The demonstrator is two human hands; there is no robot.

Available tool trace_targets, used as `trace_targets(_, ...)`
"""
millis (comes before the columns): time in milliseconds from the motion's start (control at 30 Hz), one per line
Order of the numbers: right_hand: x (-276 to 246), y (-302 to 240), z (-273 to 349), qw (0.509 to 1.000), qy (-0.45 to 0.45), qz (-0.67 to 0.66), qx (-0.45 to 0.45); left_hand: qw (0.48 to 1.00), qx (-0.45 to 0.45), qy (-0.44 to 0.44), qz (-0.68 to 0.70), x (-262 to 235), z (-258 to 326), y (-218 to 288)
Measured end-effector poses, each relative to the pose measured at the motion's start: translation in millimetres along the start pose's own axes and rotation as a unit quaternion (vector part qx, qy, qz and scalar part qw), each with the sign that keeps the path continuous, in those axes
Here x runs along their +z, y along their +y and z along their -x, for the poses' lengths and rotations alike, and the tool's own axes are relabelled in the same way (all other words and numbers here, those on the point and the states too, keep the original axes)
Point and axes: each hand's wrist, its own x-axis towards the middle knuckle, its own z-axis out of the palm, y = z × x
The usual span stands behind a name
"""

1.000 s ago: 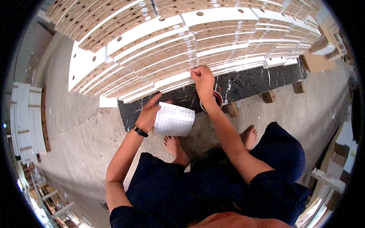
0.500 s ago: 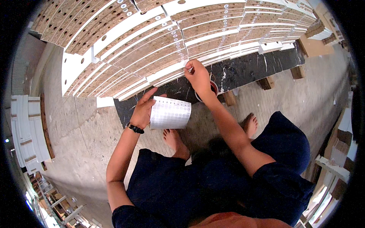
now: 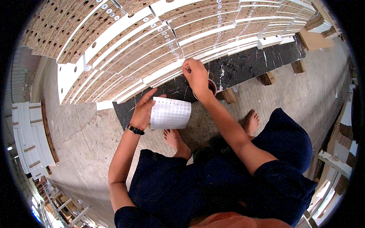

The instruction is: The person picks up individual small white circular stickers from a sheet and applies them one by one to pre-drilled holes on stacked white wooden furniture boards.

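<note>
A curved white sheet of round stickers (image 3: 171, 114) is held at its left edge by my left hand (image 3: 142, 112), whose index finger points out toward the boards. My right hand (image 3: 195, 74) is pinched against the lower part of a large stack of white-faced particle boards (image 3: 129, 59). Whatever is between those fingertips is too small to make out. A row of small round stickers (image 3: 167, 40) runs down the board edges to just above my right fingers. Partly hidden behind my right wrist is a round container (image 3: 211, 87) with a dark reddish inside.
Under the stack lies a black, white-veined board (image 3: 243, 70) resting on wooden blocks (image 3: 267, 78). My bare feet are on the concrete floor (image 3: 87, 140) close to it. White stacked panels (image 3: 32, 136) stand at the left, and more boards (image 3: 342, 136) at the right.
The view has shifted slightly, so the stack sits a little further left. My right hand has hardly moved from its place at the boards, and my left hand still holds the sticker sheet.
</note>
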Motion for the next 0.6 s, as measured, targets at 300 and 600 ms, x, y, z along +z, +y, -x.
trace_targets(300, -6, 6, -6, 0.999, 0.005, 0.039, 0.024, 1.000, 0.001, 0.003, -0.002, -1, 1, 0)
trace_targets(600, -32, 44, -10, 0.981, -0.115, -0.133, 0.086, 1.000, 0.014, -0.001, -0.007, 3, 4, 2)
